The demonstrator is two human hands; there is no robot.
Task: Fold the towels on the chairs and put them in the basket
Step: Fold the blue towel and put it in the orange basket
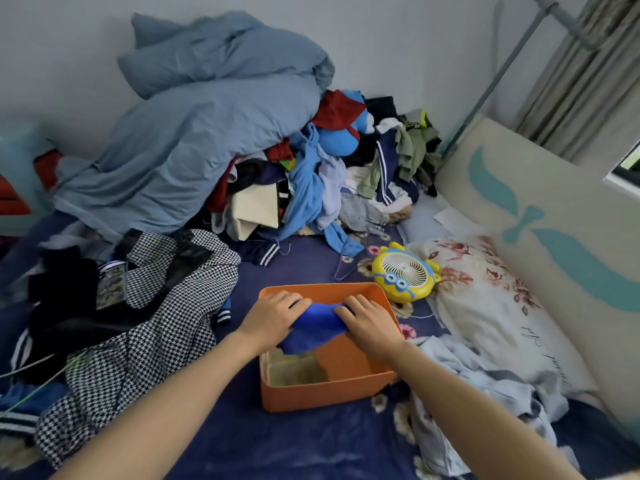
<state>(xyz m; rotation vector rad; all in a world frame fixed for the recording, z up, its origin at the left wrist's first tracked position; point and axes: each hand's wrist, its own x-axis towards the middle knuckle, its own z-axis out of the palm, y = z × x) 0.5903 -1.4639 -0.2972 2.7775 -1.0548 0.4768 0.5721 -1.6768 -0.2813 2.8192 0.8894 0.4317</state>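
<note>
An orange basket [311, 396] stands on the dark blue floral bedsheet in front of me. Over its open top I hold a bright blue towel [317, 329], bunched between both hands. My left hand [273, 318] grips the towel's left end, fingers curled over the cloth. My right hand [367, 322] grips the right end the same way. The towel's lower edge hangs down inside the basket. A pale folded cloth [294, 370] lies at the basket's bottom on the near left side.
A yellow cartoon fan [403, 273] lies just beyond the basket's right corner. A houndstooth garment [145, 317] spreads on the left. A heap of clothes and a blue duvet [194, 133] fill the back. A floral pillow [491, 306] lies on the right.
</note>
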